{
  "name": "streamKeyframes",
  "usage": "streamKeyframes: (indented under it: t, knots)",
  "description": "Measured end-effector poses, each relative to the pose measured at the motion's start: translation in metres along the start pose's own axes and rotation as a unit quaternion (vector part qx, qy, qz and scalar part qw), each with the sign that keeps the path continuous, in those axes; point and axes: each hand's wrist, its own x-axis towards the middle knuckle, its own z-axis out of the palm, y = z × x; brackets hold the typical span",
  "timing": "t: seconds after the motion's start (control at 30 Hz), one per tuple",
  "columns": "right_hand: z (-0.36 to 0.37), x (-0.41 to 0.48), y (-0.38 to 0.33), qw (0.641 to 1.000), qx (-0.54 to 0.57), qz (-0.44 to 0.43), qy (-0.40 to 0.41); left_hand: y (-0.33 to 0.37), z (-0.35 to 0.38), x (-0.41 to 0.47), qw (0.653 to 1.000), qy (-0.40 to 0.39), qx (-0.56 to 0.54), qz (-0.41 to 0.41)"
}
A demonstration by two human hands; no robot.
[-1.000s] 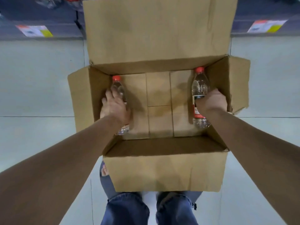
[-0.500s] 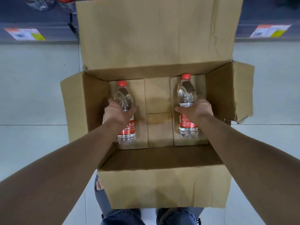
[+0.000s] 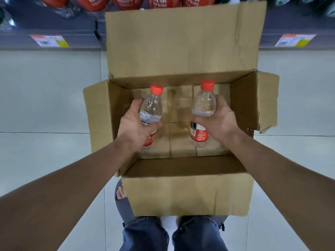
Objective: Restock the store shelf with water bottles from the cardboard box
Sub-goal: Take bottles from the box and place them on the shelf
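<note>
Open cardboard box sits on the floor in front of the shelf; two bottles, left one and right one, side by side over it.

Counts: 1 cardboard box, open, with 4 flaps showing. 2 water bottles held above it: left bottle and right bottle, each with 1 red cap, so 2 red caps, and 1 red label each, so 2 labels. 2 hands: left hand, right hand; 2 bare forearms. 2 price tags on the shelf edge: left price tag, right price tag. Red-labelled bottles on the shelf at top: about 5 partly visible, exact count unclear, cropped. 2 legs in jeans, 1 sandalled foot visible.
</note>
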Motion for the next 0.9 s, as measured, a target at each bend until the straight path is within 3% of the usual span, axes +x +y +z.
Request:
streamKeyframes:
  t: [0.1,0.37,0.63,0.9]
  knots:
    - [-0.005,-0.035,-0.037,0.996,0.084,-0.032,0.009,0.023,-0.026,-0.025,0.999,0.021,-0.031,0.026]
    - [-0.047,-0.165,-0.187,0.987,0.040,-0.153,0.011,0.122,-0.152,-0.130,0.986,0.094,-0.096,0.099]
    - [-0.113,-0.383,-0.377,0.965,-0.001,-0.261,0.024,0.229,-0.376,-0.296,0.967,0.116,-0.120,0.192]
    - [-0.165,-0.628,-0.536,0.912,-0.002,-0.409,0.043,0.303,-0.599,-0.515,0.933,0.196,-0.089,0.289]
